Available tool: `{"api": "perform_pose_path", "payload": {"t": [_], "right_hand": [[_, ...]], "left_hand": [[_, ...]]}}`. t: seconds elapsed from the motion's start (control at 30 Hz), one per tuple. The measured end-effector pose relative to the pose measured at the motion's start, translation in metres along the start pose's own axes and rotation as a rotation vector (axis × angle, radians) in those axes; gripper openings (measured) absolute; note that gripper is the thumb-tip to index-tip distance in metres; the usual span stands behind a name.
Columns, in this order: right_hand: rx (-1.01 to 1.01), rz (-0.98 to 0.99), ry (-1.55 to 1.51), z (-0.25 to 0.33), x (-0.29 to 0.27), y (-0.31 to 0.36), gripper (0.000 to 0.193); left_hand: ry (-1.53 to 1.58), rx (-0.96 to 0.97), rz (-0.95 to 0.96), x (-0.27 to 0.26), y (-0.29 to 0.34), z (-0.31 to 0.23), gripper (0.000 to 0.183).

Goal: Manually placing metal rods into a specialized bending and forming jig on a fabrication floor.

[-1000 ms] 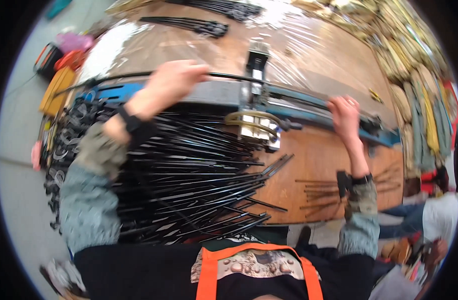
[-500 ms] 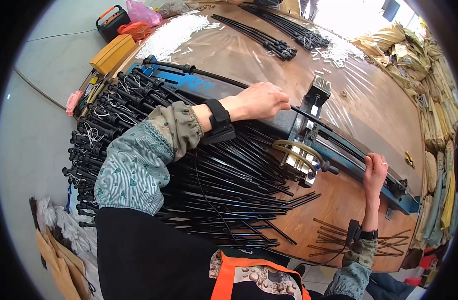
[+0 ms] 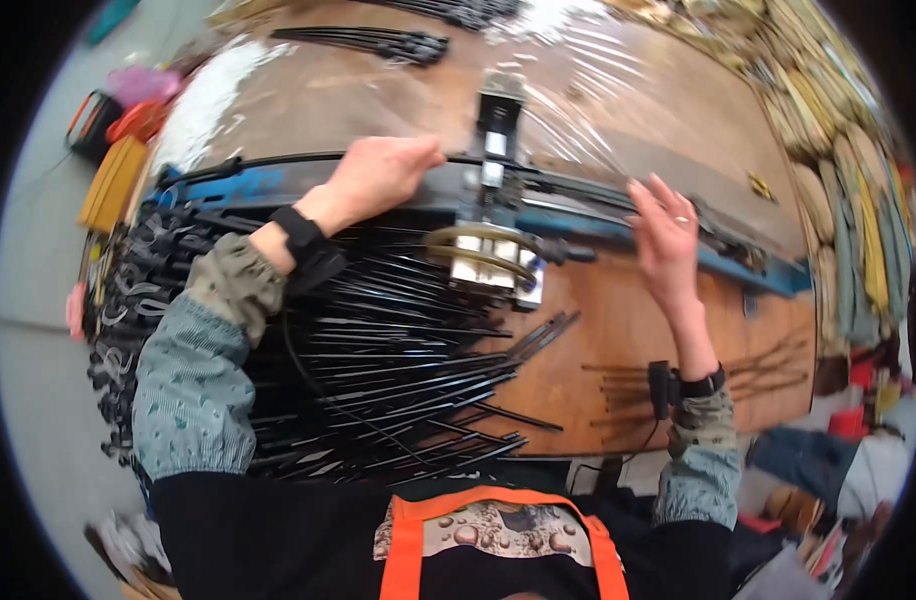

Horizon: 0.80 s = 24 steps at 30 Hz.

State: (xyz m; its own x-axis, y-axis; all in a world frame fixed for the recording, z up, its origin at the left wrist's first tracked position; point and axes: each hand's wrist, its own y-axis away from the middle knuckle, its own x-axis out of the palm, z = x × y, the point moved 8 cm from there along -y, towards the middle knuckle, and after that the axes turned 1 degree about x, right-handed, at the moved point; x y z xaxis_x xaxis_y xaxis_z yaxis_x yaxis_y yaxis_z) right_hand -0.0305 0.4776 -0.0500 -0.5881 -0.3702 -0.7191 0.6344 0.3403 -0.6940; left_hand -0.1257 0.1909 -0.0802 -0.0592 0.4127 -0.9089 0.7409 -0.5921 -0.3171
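Observation:
My left hand (image 3: 386,172) is closed around a long black rod (image 3: 288,160). The rod lies along a blue metal rail (image 3: 713,262) and reaches a clamp-like metal fixture (image 3: 492,175) mounted across it. Right of that fixture, my right hand (image 3: 666,240) is raised by the rail with its fingers apart and nothing in them. A curved olive-coloured hose (image 3: 468,240) loops at the fixture's near end. Under my left forearm and nearer to me spreads a big pile of black rods (image 3: 398,345), their thicker ends and white ties at the left.
Thin brown rods (image 3: 628,385) lie on the wooden table at the near right. Bundles of black rods (image 3: 378,42) and small white pieces (image 3: 213,95) are at the far side. A yellow box (image 3: 115,185) stands at the left edge, and stacked sacks (image 3: 848,220) line the right.
The head view has turned, so the table appears rotated. My right hand's fingers have spread from a pinch, and it is now nearer the fixture. My left hand still grips the rod.

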Motion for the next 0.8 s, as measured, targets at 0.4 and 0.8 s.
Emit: {"api": "perform_pose_path", "payload": {"t": [0.4,0.8], "right_hand": [[0.254,0.224,-0.432,0.029,0.024,0.055,0.022],[0.197,1.223,0.128,0.012,0.022,0.117,0.033]], "left_hand": [[-0.073,-0.049,0.09,0.011,-0.004,-0.01,0.015],[-0.366,0.316,-0.169,0.001,-0.012,0.05,0.01]]}}
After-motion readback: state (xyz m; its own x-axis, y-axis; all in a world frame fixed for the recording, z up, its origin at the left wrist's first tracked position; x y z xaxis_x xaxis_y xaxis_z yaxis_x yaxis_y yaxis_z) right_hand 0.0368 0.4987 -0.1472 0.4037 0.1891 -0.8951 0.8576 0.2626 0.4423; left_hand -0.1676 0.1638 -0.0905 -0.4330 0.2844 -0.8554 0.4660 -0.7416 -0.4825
